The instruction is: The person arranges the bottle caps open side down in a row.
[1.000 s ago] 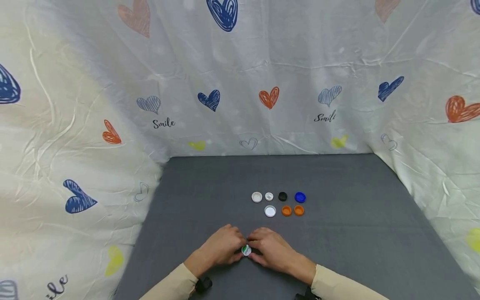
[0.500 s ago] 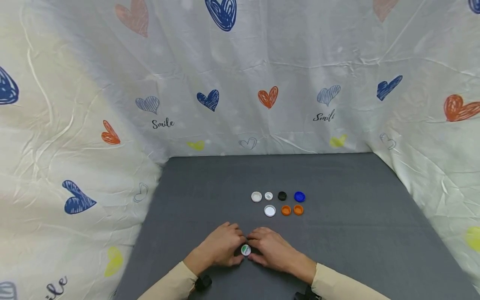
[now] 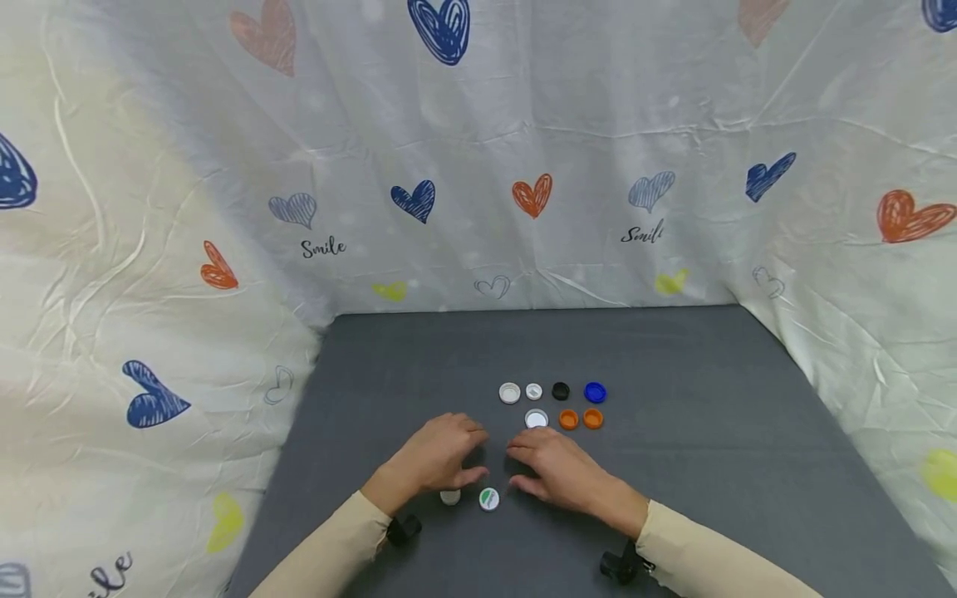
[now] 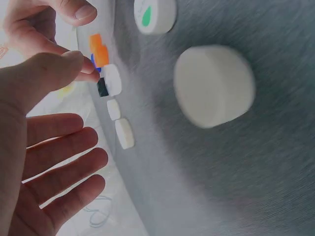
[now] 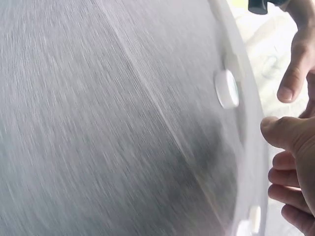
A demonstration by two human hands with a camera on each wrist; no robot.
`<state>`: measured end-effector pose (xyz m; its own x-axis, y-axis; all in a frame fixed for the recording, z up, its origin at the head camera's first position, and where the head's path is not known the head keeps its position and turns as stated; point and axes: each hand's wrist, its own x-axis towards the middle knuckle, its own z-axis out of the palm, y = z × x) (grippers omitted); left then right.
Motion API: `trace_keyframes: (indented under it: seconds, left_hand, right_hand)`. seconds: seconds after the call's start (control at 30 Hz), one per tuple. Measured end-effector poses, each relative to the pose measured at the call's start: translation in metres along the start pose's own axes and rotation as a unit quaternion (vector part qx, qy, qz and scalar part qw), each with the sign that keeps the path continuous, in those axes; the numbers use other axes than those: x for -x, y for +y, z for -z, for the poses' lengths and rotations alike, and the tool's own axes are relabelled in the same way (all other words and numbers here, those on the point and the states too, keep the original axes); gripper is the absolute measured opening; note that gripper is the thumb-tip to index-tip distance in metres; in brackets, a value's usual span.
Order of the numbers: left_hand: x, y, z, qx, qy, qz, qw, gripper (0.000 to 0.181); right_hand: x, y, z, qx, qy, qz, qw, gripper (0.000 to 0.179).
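Note:
In the head view my left hand (image 3: 439,455) hovers over the grey table, fingers loosely extended and holding nothing. Just below its thumb lies a plain white bottle cap (image 3: 450,497), its far edge covered by the hand. A white cap with a green print (image 3: 489,499) lies to the right, between and nearer than both hands. My right hand (image 3: 562,470) is also relaxed, with nothing in its fingers; its fingertips overlap the near edge of a white cap (image 3: 536,418). The left wrist view shows the plain cap (image 4: 214,86) large, apart from the spread fingers (image 4: 66,153).
Beyond the hands, caps lie in two rows. The far row has a white cap (image 3: 509,393), a smaller white one (image 3: 534,391), a black cap (image 3: 561,391) and a blue cap (image 3: 595,392). Two orange caps (image 3: 568,419) lie nearer. A heart-printed cloth (image 3: 456,257) hangs behind.
Both hands have let go of the green-printed cap and moved forward and apart, staying empty. The cap stays on the table. The plain white cap, hidden before, now shows below the left hand.

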<state>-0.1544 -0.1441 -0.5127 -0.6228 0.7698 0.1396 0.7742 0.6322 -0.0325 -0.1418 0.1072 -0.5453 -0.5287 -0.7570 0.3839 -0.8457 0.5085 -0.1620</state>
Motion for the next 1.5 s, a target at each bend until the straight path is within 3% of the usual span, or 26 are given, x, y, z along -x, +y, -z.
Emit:
trace_keyframes:
  seconds: [0.4, 0.73, 1.1, 1.5]
  left_hand:
    - [-0.041, -0.012, 0.018, -0.012, 0.003, 0.011, 0.9999, 0.046]
    - [-0.063, -0.013, 0.02, 0.001, -0.013, 0.026, 0.9996, 0.049]
    - [-0.083, -0.01, 0.012, 0.009, -0.04, 0.031, 0.9987, 0.038]
    - [-0.098, -0.004, -0.013, 0.015, -0.074, 0.051, 0.9958, 0.027]
  right_hand:
    - [-0.007, 0.032, 0.03, 0.051, -0.004, -0.041, 0.9978, 0.043]
    - [-0.01, 0.056, 0.044, 0.055, -0.001, -0.088, 0.9946, 0.042]
    - [-0.005, 0.068, 0.041, 0.038, -0.02, -0.11, 0.993, 0.041]
    - [0.0, 0.075, 0.025, 0.046, -0.034, -0.109, 0.9924, 0.041]
